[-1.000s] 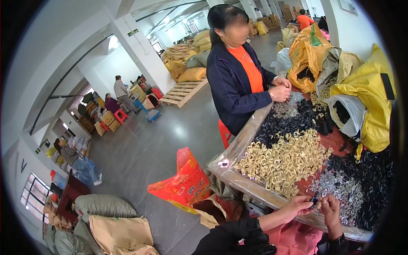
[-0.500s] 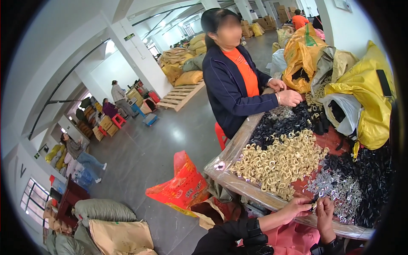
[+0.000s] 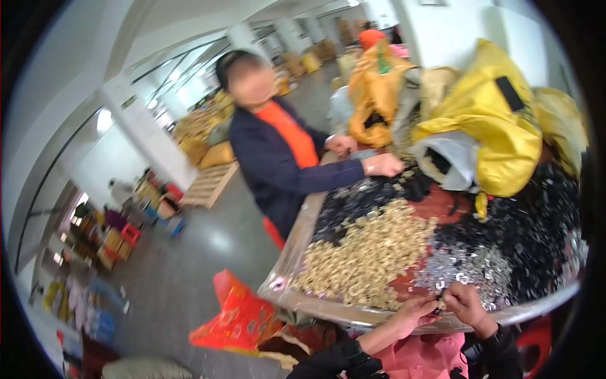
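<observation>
My left hand (image 3: 413, 314) and my right hand (image 3: 467, 304) meet above the table's near edge, fingers closed in a pinch. Between their fingertips is a small tan and black buckle piece (image 3: 440, 304), too blurred to make out fully. Just beyond the right hand, silver metal buckles (image 3: 486, 268) lie in a loose pile. A wide heap of tan buckles (image 3: 366, 252) spreads to the left of it. Small black pieces (image 3: 511, 237) cover the table's right side, with more black pieces (image 3: 344, 211) at its far left.
Across the wooden-edged table (image 3: 297, 237) a co-worker (image 3: 278, 151) handles small parts. Yellow sacks (image 3: 486, 139) and an orange sack (image 3: 372, 88) stand at the back. A red bag (image 3: 237, 319) stands on the floor at the left. A pallet (image 3: 211, 186) lies farther off.
The view has swung to the right, so the table and the co-worker appear farther left. My hands stay together at the near edge, the small piece still between them.
</observation>
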`<state>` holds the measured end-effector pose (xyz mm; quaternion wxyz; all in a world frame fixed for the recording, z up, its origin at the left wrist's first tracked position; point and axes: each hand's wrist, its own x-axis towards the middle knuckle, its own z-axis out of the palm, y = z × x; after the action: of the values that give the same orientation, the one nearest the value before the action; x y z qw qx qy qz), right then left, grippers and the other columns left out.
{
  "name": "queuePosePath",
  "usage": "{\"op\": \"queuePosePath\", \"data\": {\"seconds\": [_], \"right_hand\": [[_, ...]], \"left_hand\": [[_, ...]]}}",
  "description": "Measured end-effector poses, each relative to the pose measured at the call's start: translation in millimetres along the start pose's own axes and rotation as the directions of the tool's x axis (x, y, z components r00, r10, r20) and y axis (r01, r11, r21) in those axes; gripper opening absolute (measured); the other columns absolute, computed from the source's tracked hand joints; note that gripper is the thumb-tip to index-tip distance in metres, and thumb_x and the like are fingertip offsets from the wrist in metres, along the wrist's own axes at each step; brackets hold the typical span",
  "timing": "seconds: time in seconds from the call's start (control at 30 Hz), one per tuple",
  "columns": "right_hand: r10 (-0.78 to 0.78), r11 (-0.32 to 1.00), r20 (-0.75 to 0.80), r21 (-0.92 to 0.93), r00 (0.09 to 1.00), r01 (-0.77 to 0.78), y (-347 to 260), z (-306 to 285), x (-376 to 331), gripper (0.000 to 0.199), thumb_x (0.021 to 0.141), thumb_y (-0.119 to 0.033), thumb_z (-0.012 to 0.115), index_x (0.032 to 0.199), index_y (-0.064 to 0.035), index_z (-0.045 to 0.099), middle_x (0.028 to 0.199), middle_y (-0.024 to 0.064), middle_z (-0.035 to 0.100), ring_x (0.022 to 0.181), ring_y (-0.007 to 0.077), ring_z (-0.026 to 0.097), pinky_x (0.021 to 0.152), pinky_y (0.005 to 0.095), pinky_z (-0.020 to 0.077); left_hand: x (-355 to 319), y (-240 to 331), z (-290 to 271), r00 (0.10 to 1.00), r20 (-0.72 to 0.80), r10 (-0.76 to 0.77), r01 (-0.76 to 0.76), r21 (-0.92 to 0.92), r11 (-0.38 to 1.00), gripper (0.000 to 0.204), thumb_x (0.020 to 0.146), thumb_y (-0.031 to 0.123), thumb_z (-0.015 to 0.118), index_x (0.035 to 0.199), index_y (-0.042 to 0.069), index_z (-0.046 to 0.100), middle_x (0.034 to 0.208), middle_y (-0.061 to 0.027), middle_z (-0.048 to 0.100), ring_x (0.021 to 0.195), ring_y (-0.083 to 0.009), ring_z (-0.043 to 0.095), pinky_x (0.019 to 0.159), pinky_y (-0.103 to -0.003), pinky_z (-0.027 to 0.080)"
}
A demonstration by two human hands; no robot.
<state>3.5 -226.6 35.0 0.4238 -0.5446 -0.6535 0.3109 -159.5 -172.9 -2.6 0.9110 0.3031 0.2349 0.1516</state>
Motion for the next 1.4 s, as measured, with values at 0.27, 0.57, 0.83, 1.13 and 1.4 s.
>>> {"op": "queuePosePath", "data": {"seconds": [0.27, 0.57, 0.83, 1.13, 1.4], "right_hand": [[-0.101, 0.992, -0.088, -0.086, 0.991, 0.094, 8.9, 0.6, -3.0, 0.013, 0.076, -0.014, 0.053, 0.075, -0.0008, 0.053, 0.067, 0.0137, 0.051, 0.063, 0.0300, 0.052, 0.055, 0.0359, 0.0401], [0.093, 0.987, 0.008, 0.135, 0.996, -0.093, 16.5, -12.8, -20.4, 0.021, 0.082, -0.020, 0.049, 0.079, 0.0002, 0.052, 0.067, 0.0136, 0.051, 0.058, 0.0230, 0.051, 0.053, 0.0318, 0.0403], [0.162, 0.967, 0.095, 0.180, 0.982, -0.177, 23.4, -16.5, -11.9, 0.026, 0.084, -0.024, 0.048, 0.079, 0.0009, 0.051, 0.065, 0.0075, 0.051, 0.058, 0.0120, 0.047, 0.053, 0.0281, 0.0395], [0.239, 0.862, 0.098, 0.437, 0.966, -0.257, 20.2, -9.5, -5.9, 0.030, 0.086, -0.025, 0.044, 0.073, 0.0015, 0.050, 0.063, -0.0012, 0.047, 0.063, 0.0042, 0.041, 0.054, 0.0226, 0.0374], [0.098, 0.990, 0.033, 0.101, 0.995, -0.101, 5.2, -7.1, -4.3, 0.023, 0.083, -0.020, 0.048, 0.072, 0.0006, 0.050, 0.060, 0.0067, 0.049, 0.055, 0.0148, 0.047, 0.053, 0.0272, 0.0389]], "left_hand": [[10.9, -7.4, -12.7, 0.998, -0.059, 0.004, -0.005, -0.014, 1.000, 0.022, 0.079, 0.018, 0.054, 0.092, 0.001, 0.051, 0.082, -0.0105, 0.057, 0.073, -0.0224, 0.058, 0.059, -0.026, 0.050], [15.4, -10.9, -2.5, 0.989, -0.060, -0.136, 0.137, 0.011, 0.990, 0.026, 0.077, 0.022, 0.056, 0.090, 0.000, 0.052, 0.080, -0.0127, 0.058, 0.067, -0.0197, 0.059, 0.056, -0.023, 0.049], [20.2, -5.5, 1.9, 0.992, -0.029, -0.119, 0.117, -0.068, 0.991, 0.030, 0.076, 0.025, 0.058, 0.090, 0.000, 0.052, 0.080, -0.0128, 0.058, 0.066, -0.0182, 0.058, 0.056, -0.022, 0.049], [18.5, -1.9, -2.8, 0.994, 0.022, -0.108, 0.110, -0.145, 0.983, 0.030, 0.075, 0.027, 0.058, 0.089, 0.002, 0.053, 0.079, -0.0102, 0.059, 0.065, -0.0162, 0.059, 0.053, -0.020, 0.049], [9.5, -5.7, -5.7, 0.996, 0.018, -0.092, 0.093, -0.124, 0.988, 0.030, 0.074, 0.027, 0.059, 0.088, 0.002, 0.054, 0.078, -0.0091, 0.059, 0.064, -0.0155, 0.059, 0.053, -0.019, 0.049]]}}
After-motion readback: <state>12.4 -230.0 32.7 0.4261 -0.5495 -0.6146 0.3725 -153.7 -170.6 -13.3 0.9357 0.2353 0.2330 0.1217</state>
